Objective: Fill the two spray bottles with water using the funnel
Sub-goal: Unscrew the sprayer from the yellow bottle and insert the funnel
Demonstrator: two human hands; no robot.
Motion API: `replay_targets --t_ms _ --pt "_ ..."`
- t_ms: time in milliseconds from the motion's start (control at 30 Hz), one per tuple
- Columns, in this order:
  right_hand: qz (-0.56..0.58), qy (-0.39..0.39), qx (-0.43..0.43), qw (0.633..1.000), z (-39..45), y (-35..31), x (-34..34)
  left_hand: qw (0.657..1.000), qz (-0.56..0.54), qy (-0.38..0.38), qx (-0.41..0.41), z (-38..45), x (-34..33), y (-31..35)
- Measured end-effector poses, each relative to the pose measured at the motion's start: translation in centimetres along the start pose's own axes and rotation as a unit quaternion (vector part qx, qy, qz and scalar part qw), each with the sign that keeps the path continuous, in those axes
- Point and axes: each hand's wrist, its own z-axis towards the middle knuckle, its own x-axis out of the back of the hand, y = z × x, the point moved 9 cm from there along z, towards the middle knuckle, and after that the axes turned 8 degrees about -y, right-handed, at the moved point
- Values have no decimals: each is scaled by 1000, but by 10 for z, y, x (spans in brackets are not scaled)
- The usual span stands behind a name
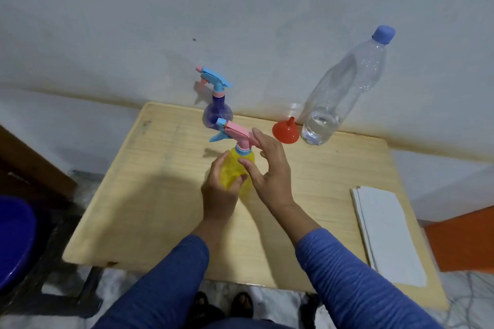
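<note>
While the yellow spray bottle (235, 171) is standing upright near the middle of the wooden table (160, 195), the left hand (220, 189) is curling its fingers and thumb round the bottle's body, gripping it from the left side. The right hand (270, 168) is hovering just right of the same bottle with fingers straight and spread, its thumb touching the bottle's shoulder below the collar and its fingertips lying against the back of the pink and blue trigger head (235, 133); it is grasping nothing.

Behind the yellow bottle, at the table's far edge by the wall, the purple spray bottle (217, 112) is standing with its blue and pink trigger head still screwed on. To the right of the yellow bottle and a little farther back, the red funnel (286, 132) is sitting mouth down, spout up. Just beside the funnel, farther right, the clear water bottle (344, 88) with its blue cap is holding a low level of water. Well right of the yellow bottle, white sheets (387, 235) are lying along the table's edge.
</note>
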Motion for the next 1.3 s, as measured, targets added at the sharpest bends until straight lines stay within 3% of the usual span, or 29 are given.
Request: replay_targets --t_ms 200,633,833,1033,1200,1300 --pt "37 -41 6 998 11 8 -9 999 -10 -10 34 1 -2 -4" --pt "95 -42 -13 995 20 8 -9 999 -5 -27 33 3 -1 -8" --pt "124 -139 -16 982 25 10 -11 998 -17 -40 55 5 -2 -15" --pt "144 -171 -26 974 41 8 -10 997 -19 -42 62 7 0 -20" --pt "142 -262 -24 954 42 15 -10 998 17 -48 47 7 2 -10" --pt "104 -250 -13 963 46 12 -11 997 17 -52 48 7 2 -7"
